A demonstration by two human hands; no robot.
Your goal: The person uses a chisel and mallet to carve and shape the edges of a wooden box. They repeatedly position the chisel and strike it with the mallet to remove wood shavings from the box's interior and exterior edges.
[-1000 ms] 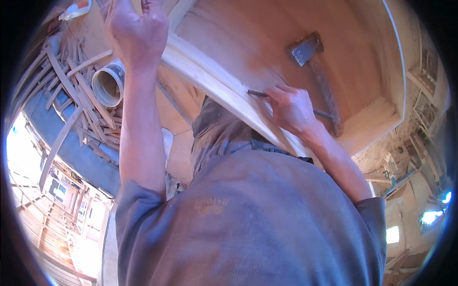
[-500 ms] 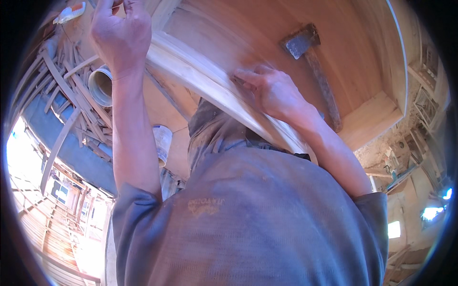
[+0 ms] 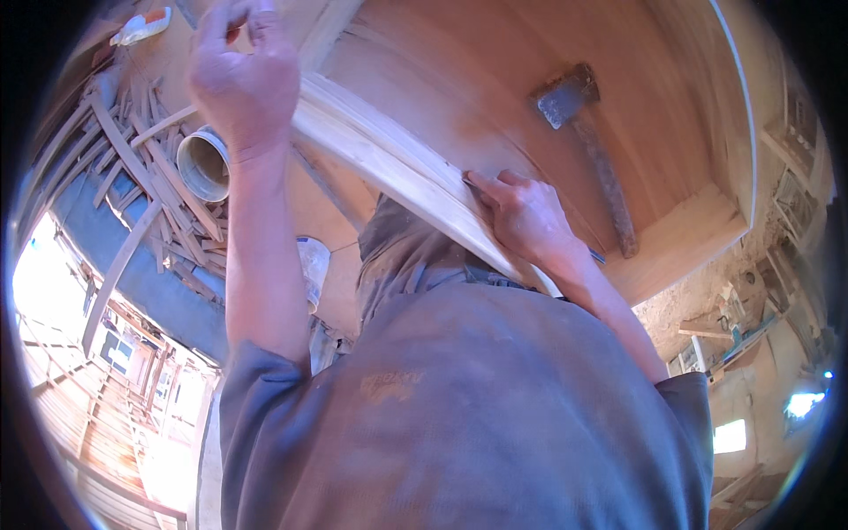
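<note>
My left hand (image 3: 247, 84) is raised at the upper left, beside the far part of a pale wooden rail (image 3: 389, 150). Its fingers are bent together near the picture's edge; what is between them, if anything, I cannot make out. My right hand (image 3: 528, 216) rests against the rail's inner edge, index fingertip on the wood and the other fingers curled. Whatever those fingers may hold is hidden. The rail edges a large wooden panel with raised sides (image 3: 442, 79). On this panel lies a hatchet-like tool (image 3: 565, 95) with a broad metal head and a worn wooden handle.
Wood strips (image 3: 146, 177) lie piled at the left, with an open bucket (image 3: 203, 165) beside them. A second, pale bucket (image 3: 313, 265) stands nearer my legs. At the far left is a white and orange object (image 3: 141, 26). Wood pieces (image 3: 707, 329) lie at right.
The view has shifted slightly. My right hand has slid along the rail, nearer to me and rightward. My left hand stays about where it was, and the hatchet-like tool lies in place.
</note>
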